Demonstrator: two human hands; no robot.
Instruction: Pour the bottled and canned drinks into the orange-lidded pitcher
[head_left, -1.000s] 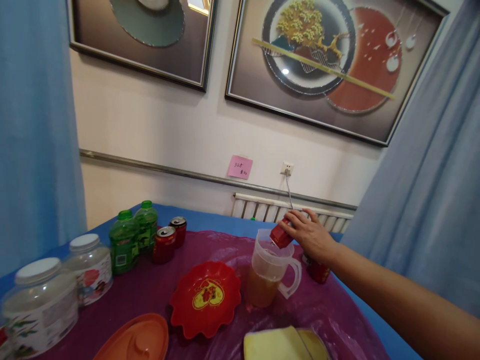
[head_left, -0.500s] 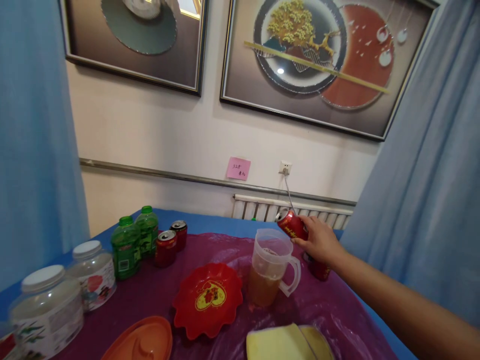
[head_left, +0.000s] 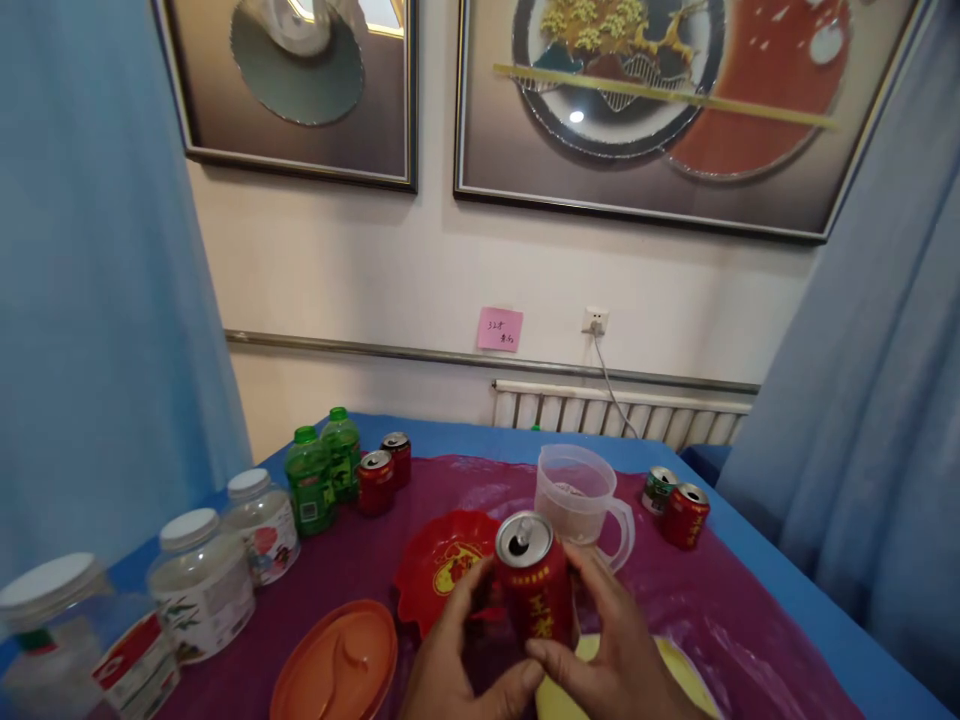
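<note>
Both my hands hold an opened red drink can (head_left: 534,588) upright, close to me above the table's near edge. My left hand (head_left: 457,655) wraps its left side, thumb under the can. My right hand (head_left: 619,650) grips its right side. Behind the can stands a clear plastic jug (head_left: 581,495) with a handle; my hands and the can hide its lower part. A red scalloped dish (head_left: 439,570) lies just left of the can.
Two green bottles (head_left: 319,480) and two red cans (head_left: 384,472) stand at the back left. Lidded jars (head_left: 202,585) line the left edge. An orange plate (head_left: 337,665) is near me. Two more cans (head_left: 675,505) stand right of the jug. Blue curtains hang on both sides.
My right hand has brought the can from over the jug back toward me and turned it upright. My left hand has come into view and taken hold of it too.
</note>
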